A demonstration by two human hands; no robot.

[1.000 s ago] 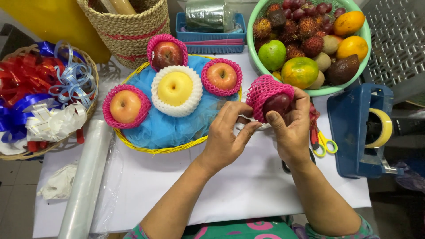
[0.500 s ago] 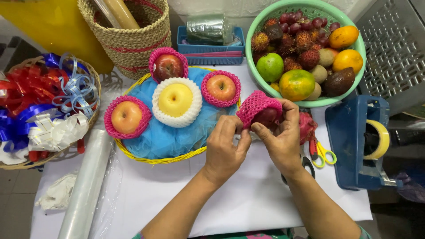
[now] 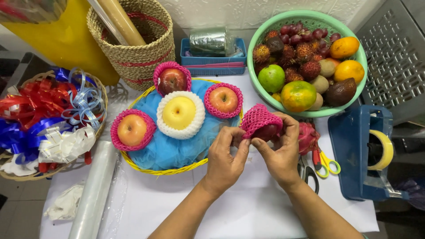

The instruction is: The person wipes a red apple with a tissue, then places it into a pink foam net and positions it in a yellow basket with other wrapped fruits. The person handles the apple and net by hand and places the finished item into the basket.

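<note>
- Both hands sit lower and nearer the basket rim than a second ago; pink net sleeve (image 3: 258, 120) covers more of the dark red fruit (image 3: 267, 131) now, and the fruit is turned more on its side.
- Left hand (image 3: 226, 160): fingertips pinching the lower edge of the net sleeve, thumb and fingers closed on the mesh.
- Right hand (image 3: 282, 150): curled around the fruit from the right, fingers over the top, holding it just above the white tabletop (image 3: 248, 212).
- Fruit sits between the two hands, just beside the yellow wicker basket (image 3: 177, 170), below the green fruit bowl (image 3: 310, 110).
- Step, as I judge it: sleeving the fruit in its foam net, partway on; some dark skin is bare at the open end.
- Next move calls for pulling the mesh evenly round while the right hand keeps the fruit steady.
- Basket already holds three pink-netted apples and a white-netted yellow pear (image 3: 179, 113) on blue tulle (image 3: 177, 150).
- Scissors (image 3: 325, 161) and blue tape dispenser (image 3: 363, 150) lie to the right.
</note>
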